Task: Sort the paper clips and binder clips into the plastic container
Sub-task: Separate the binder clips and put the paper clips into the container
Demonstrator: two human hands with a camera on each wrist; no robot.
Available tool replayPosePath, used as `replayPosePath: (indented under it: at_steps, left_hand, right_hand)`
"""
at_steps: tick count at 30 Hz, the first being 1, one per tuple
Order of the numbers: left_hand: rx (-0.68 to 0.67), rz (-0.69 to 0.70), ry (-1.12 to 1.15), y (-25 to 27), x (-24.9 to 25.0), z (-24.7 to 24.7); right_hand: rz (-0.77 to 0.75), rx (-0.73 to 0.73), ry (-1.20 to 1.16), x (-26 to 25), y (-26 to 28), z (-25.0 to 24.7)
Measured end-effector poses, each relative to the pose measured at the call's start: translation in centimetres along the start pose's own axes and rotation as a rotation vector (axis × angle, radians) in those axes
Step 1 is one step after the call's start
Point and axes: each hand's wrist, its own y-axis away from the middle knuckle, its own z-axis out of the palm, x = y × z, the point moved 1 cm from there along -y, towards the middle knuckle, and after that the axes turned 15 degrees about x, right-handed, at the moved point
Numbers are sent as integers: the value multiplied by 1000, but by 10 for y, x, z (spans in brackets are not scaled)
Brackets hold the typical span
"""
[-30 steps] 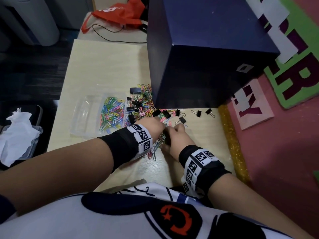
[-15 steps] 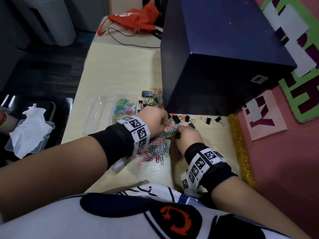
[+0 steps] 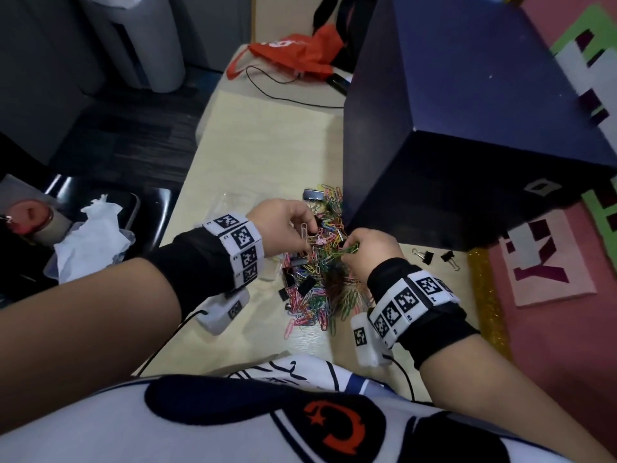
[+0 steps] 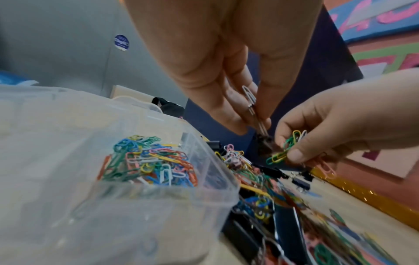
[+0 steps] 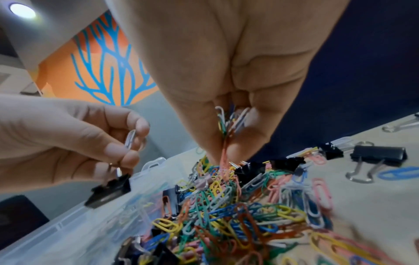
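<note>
A pile of coloured paper clips (image 3: pixel 317 289) mixed with black binder clips lies on the pale table (image 3: pixel 267 152), against the clear plastic container (image 4: pixel 158 179). One compartment of that container holds paper clips (image 4: pixel 147 161). My left hand (image 3: pixel 305 233) pinches the wire handle of a small black binder clip (image 5: pixel 108 190) together with a white paper clip (image 4: pixel 249 96), above the pile. Just to its right, my right hand (image 3: pixel 350 250) pinches a bunch of paper clips (image 4: pixel 283 152), mostly green, that trails down into the pile. My left arm hides most of the container in the head view.
A big dark blue box (image 3: pixel 467 128) stands right behind the pile. Two black binder clips (image 3: pixel 424 255) lie apart at the right, near a gold glitter strip (image 3: pixel 484 295) along the table edge. An orange bag (image 3: pixel 293 55) and a cable lie at the far end.
Both hands have risen from the pile, the left with a binder clip and white paper clip, the right with a bunch of paper clips. The left hand moved further over the pile.
</note>
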Motion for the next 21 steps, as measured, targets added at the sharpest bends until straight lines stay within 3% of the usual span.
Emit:
replayPosePath:
  at_steps: [5, 11, 14, 21]
  left_hand:
    - [-155, 177, -319, 3, 8, 19]
    - [-244, 435, -728, 3, 31, 60]
    - [-270, 417, -823, 4, 36, 72]
    - [-329, 413, -849, 0, 40, 73]
  right_hand:
    - [75, -130, 235, 10, -12, 8]
    - [154, -143, 206, 31, -3, 15]
    - [197, -171, 47, 36, 9, 26]
    - [6, -94, 24, 41, 32, 50]
